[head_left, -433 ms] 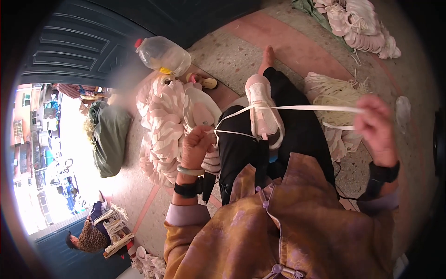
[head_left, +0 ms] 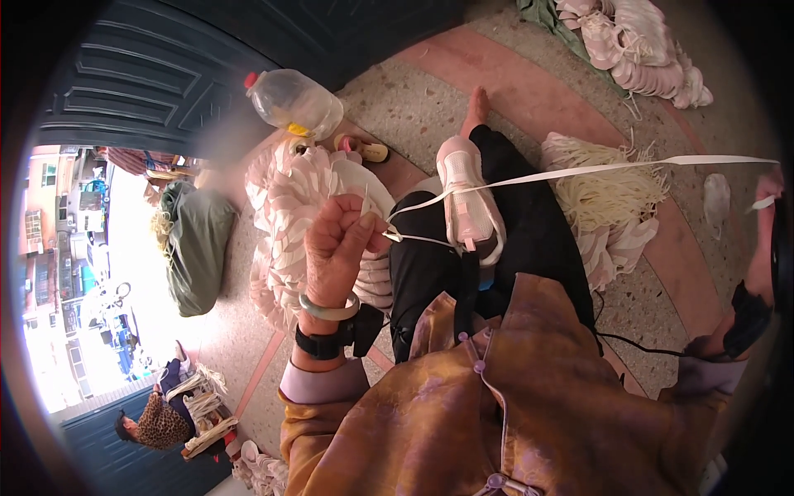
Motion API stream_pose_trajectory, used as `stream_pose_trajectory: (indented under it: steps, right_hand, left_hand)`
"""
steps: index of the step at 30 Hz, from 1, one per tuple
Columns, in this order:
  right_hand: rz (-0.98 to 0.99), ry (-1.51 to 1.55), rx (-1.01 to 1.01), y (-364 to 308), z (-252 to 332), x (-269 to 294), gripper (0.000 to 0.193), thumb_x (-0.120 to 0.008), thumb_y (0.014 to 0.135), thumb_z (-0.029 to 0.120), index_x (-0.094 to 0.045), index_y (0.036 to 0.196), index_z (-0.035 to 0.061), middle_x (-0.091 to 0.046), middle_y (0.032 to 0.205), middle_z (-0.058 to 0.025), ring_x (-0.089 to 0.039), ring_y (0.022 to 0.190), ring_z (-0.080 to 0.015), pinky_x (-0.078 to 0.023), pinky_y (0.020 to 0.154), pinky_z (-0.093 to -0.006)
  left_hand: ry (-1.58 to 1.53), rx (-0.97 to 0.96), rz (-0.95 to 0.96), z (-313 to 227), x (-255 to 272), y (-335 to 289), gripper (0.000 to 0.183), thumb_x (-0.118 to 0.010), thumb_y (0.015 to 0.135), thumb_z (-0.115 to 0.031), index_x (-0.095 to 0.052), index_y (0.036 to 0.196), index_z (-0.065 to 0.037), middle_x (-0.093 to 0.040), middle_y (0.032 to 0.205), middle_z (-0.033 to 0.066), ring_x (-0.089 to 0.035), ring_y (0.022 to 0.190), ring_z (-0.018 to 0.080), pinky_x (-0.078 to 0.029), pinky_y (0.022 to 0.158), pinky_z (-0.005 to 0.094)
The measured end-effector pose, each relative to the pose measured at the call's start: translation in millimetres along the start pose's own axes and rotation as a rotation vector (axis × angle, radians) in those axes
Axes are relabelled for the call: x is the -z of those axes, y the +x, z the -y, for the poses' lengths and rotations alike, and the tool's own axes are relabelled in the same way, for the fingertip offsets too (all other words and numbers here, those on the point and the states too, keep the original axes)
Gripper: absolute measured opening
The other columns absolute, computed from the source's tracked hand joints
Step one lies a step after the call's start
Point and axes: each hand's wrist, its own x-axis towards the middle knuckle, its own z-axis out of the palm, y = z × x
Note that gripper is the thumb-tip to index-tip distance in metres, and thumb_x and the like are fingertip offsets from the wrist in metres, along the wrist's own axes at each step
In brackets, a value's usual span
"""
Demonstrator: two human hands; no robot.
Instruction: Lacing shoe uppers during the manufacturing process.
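A pale pink shoe upper rests between my thighs, toe end away from me. Across it runs a flat white shoelace, stretched from my left hand to the far right. My left hand is closed, pinching the lace by thumb and fingers left of the shoe; a thin pale tip sticks up above the fingers. A thinner strand links this hand to the shoe's near end. Out at the right rim, my right hand grips the other end of the lace, partly cut off by the picture's dark edge.
Stacked pale shoe uppers lie at my left. A bundle of cream laces sits right of my leg. Behind stand a clear plastic jug and a sandal. A green sack and another seated person are farther left.
My right hand has swung far out to the right, drawing the lace out longer. My left hand has risen slightly and turned, still pinching. The shoe has stayed between my thighs.
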Motion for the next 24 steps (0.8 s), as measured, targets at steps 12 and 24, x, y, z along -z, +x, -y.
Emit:
stream_pose_trajectory:
  steps: [12,24]
  right_hand:
    - [-0.229,-0.217,0.132,54,-103,-173,0.036,-0.041,0.089,0.012,-0.039,0.123,-0.0004,-0.045,0.111,-0.0119,-0.044,0.103,-0.0176,-0.035,0.092,-0.0309]
    - [-0.010,-0.691,-0.136,2,-205,-31,0.014,-0.058,0.083,0.012,-0.063,0.089,-0.0002,-0.057,0.074,-0.0003,-0.049,0.061,-0.0054,-0.042,0.057,-0.0193]
  left_hand:
    - [-0.021,-0.049,-0.025,11,-11,5,0.009,-0.056,0.085,-0.007,-0.060,0.090,-0.002,-0.061,0.070,0.0041,-0.055,0.056,0.0069,-0.045,0.051,0.0186]
    - [-0.114,0.098,0.234,-3,-88,3,0.011,-0.053,0.087,-0.010,-0.058,0.091,-0.002,-0.060,0.069,0.0027,-0.053,0.051,0.0053,-0.043,0.047,0.0168]
